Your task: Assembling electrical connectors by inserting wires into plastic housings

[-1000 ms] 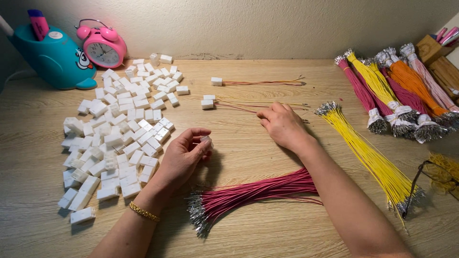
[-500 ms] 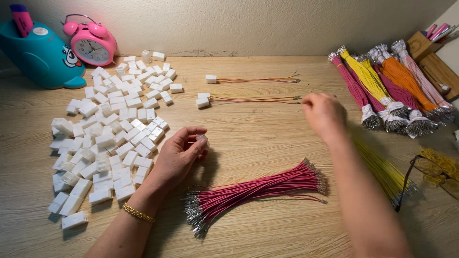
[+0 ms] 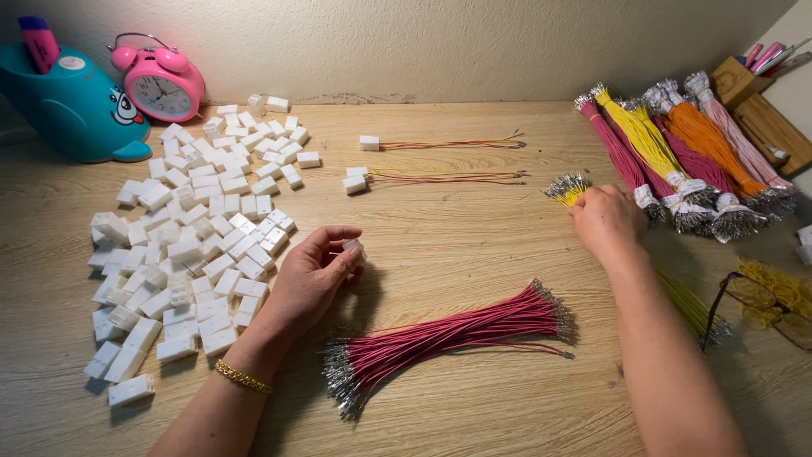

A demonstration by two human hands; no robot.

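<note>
While the left hand [image 3: 311,275] pinches a white connector [image 3: 353,247], the outstretched right hand [image 3: 602,218] clasps yellow wires [image 3: 568,188].

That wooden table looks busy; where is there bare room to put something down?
Bare wood lies between the left hand and right hand, above the pink wires. The near edge is bare too. Crowded: the white connector pile and the wire bundles.

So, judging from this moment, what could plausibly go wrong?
1. The right hand grips a yellow wire bundle right beside the upright bundles of coloured wires; dragging it could snag their metal tips.
2. The left hand pinches a small white plastic connector loosely; it might drop into the pile of white connectors.
</note>
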